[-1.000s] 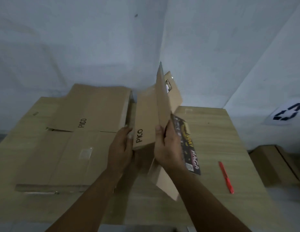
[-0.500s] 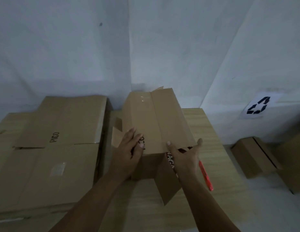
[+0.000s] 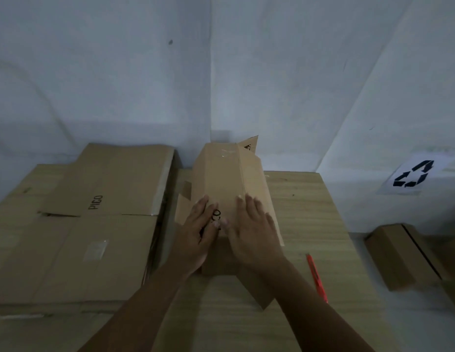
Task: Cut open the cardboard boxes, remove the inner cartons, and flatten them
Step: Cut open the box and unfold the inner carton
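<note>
A brown cardboard box lies collapsed on the wooden table, a flap sticking out at its near right corner. My left hand lies flat on its near left part, fingers straight, half covering black printed letters. My right hand presses flat on the near right part, fingers spread. A red box cutter lies on the table right of my right forearm, touched by neither hand. The printed inner carton is hidden.
A stack of flattened PICO cardboard boxes covers the table's left half. White walls meet in a corner behind the table. On the floor at right stand a closed brown box and a recycling sign on the wall.
The box stood half open and upright with a printed carton beside it; it has been folded down. Both hands went from gripping its edges to pressing flat on top.
</note>
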A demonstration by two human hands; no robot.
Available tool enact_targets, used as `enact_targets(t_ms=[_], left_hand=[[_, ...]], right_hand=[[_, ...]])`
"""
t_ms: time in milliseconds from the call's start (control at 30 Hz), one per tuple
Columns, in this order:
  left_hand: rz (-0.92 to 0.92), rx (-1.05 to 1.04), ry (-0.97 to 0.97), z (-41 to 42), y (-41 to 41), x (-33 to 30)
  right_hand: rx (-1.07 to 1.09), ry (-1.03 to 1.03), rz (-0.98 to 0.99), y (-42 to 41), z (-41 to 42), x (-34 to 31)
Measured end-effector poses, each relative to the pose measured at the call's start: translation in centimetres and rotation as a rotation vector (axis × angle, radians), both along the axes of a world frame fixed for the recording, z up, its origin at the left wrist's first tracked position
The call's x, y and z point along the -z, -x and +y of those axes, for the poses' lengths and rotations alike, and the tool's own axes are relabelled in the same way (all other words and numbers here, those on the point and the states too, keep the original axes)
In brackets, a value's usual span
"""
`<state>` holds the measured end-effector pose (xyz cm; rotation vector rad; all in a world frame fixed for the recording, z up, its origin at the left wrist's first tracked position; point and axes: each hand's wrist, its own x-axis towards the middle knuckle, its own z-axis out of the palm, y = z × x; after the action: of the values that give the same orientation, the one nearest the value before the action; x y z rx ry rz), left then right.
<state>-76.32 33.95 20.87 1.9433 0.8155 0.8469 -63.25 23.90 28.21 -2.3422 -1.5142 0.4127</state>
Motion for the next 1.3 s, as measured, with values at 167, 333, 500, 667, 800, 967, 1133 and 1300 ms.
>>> enact_targets(t_ms=[167,333,500,667,800,967,1133,1300], left_hand=[[-0.137,-0.037,0.186,-0.7,1.8,2.1],[-0.098,-0.231,0.404,-2.2,2.6,2.1],[-0.156,-0.441,0.485,-1.8,3.3,0.2],[-0.393,-0.688,0.125,-1.3,4.5,-3.9],[-0.381,-0.377,-0.163,-2.2,2.9,-6.8],[0.009,0.03,-0.265,-3.1,1.3,-5.0],[0.282,0.089,-0.461,-3.3,0.7,-2.0],[0.005,0.074,-0.117,-3.8,1.1,-2.5]], right_hand=[[-0.049,0.133,-0.099,0.3,0.5,1.8],[-0.049,0.135,-0.116,0.3,0.4,1.6],[-0.043,0.12,-0.108,0.5,0.5,1.9],[-0.073,0.092,0.078,0.3,0.4,1.3],[0.011,-0.046,0.381,0.2,0.4,0.2],[0.281,-0.303,0.764,-0.5,-1.1,-1.6],[0.289,-0.454,0.678,-1.7,-0.5,-2.2],[0.081,-0.323,0.537,-0.8,1.1,-2.1]])
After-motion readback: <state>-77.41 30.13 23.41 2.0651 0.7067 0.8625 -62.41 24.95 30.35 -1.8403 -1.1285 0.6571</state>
